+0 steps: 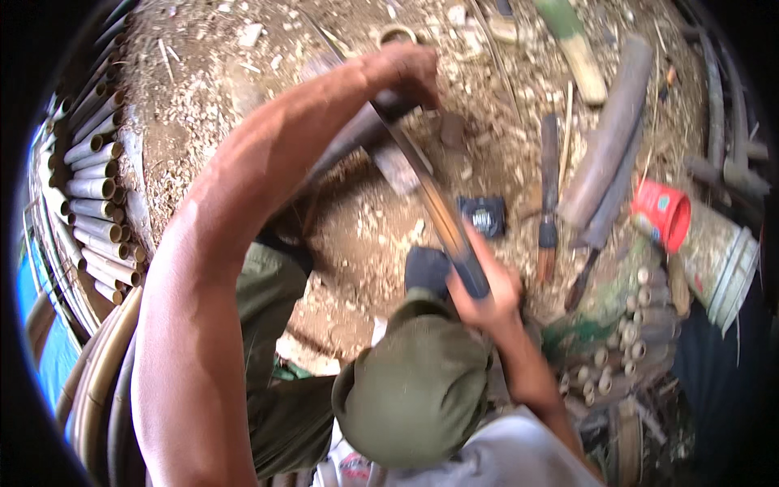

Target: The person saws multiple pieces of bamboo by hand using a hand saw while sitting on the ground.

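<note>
My left hand is stretched far forward and closed around the top of a dark bamboo piece that slants down toward me. My right hand grips the dark handle of a long knife. Its blade runs up and left to meet the bamboo piece just below my left hand. My knee in olive trousers is raised under my right wrist. A dark foot rests on the dirt beside the knife handle.
Cut bamboo tubes are stacked at the left. On the dirt to the right lie a thick grey bamboo length, two more knives, a small dark box, a red cup, a grey container and several short bamboo stubs.
</note>
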